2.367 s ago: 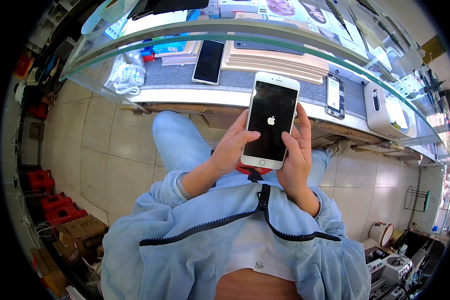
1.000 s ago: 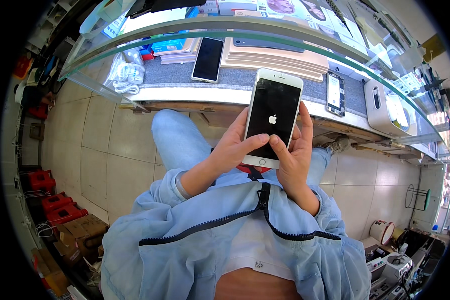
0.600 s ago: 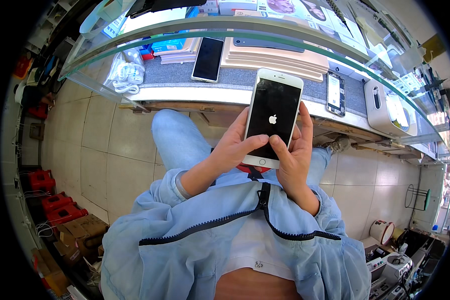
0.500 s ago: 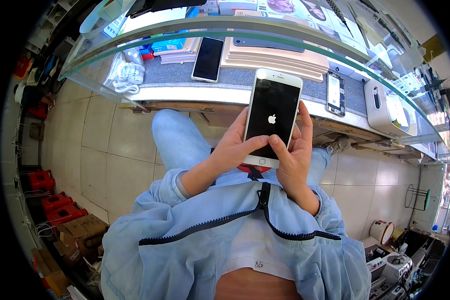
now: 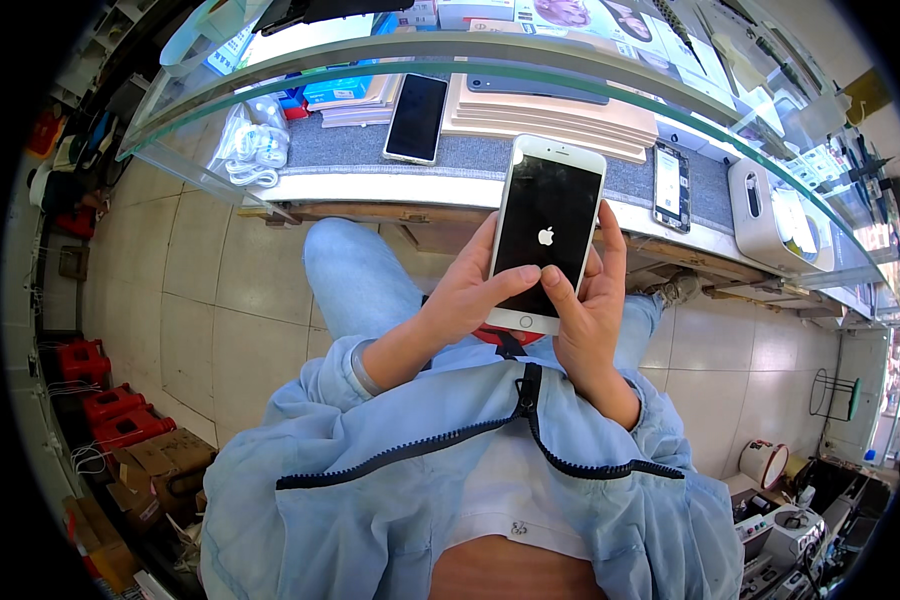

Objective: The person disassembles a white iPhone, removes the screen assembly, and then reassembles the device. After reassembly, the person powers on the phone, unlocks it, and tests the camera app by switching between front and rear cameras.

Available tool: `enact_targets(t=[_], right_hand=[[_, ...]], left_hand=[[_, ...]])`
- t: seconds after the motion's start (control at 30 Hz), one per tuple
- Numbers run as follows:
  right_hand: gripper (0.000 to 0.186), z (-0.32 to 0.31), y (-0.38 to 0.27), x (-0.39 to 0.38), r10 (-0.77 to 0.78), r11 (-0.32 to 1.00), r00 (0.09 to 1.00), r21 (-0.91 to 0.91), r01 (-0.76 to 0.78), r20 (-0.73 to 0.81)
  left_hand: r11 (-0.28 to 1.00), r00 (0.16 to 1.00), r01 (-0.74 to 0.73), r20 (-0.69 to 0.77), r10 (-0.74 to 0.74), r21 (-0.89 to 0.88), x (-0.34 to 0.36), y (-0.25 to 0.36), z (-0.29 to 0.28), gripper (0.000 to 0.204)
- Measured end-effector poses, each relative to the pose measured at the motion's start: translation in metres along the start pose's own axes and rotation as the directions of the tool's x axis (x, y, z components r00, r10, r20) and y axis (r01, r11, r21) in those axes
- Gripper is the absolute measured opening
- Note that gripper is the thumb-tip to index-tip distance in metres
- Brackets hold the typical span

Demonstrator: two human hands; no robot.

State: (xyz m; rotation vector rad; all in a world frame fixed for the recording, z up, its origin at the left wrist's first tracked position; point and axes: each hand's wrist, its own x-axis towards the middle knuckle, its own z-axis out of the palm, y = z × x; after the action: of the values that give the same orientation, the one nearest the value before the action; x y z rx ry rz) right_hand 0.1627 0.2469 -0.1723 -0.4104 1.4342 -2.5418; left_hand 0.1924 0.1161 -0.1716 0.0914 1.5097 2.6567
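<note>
Both my hands hold a white-framed smartphone (image 5: 550,205) upright above my lap, its black screen lit with a small white logo. My left hand (image 5: 470,285) grips its left edge, and my right hand (image 5: 595,295) its right edge. The two thumbs rest on the lower part of the screen, tips almost touching, just above the round home button. The fingers behind the phone are mostly hidden. On the grey mat past it lie a dark-screened phone (image 5: 417,118) and, to the right, a phone with an opened-looking frame (image 5: 672,187).
A glass shelf edge (image 5: 470,72) crosses above the counter. Bagged white cables (image 5: 253,142) lie at the left, a stack of tan folders (image 5: 550,122) behind the phone, and a white bin (image 5: 770,215) at the right. Red cases (image 5: 130,425) and cardboard boxes (image 5: 165,465) stand on the floor left.
Almost nothing differs. The held phone has shifted very slightly up and to the right, with both hands keeping the same grip and the same screen showing.
</note>
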Motion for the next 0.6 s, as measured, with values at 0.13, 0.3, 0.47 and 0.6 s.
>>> enact_targets(t=[0.13, 0.3, 0.47, 0.6], right_hand=[[0.076, -0.0009, 0.0002, 0.0002, -0.002, 1.0, 1.0, 0.0, 0.002, 0.009], [0.076, 0.0006, -0.0017, 0.0002, -0.003, 1.0, 1.0, -0.007, 0.003, 0.003], [0.076, 0.0008, -0.0016, 0.0007, -0.008, 1.0, 1.0, -0.009, 0.008, 0.004], [0.077, 0.0018, -0.0029, 0.001, -0.003, 1.0, 1.0, -0.007, 0.003, 0.001]], left_hand=[[1.0, 1.0, -0.001, -0.006, 0.001, 0.014, -0.0001, 0.0005, 0.0002, 0.061], [0.999, 1.0, -0.011, 0.003, 0.011, 0.033, 0.0007, -0.0012, -0.0021, 0.06], [1.0, 1.0, -0.012, 0.004, 0.012, 0.006, 0.0011, -0.0012, -0.0015, 0.06], [1.0, 1.0, -0.013, 0.005, 0.013, -0.013, 0.001, -0.0016, -0.0017, 0.06]])
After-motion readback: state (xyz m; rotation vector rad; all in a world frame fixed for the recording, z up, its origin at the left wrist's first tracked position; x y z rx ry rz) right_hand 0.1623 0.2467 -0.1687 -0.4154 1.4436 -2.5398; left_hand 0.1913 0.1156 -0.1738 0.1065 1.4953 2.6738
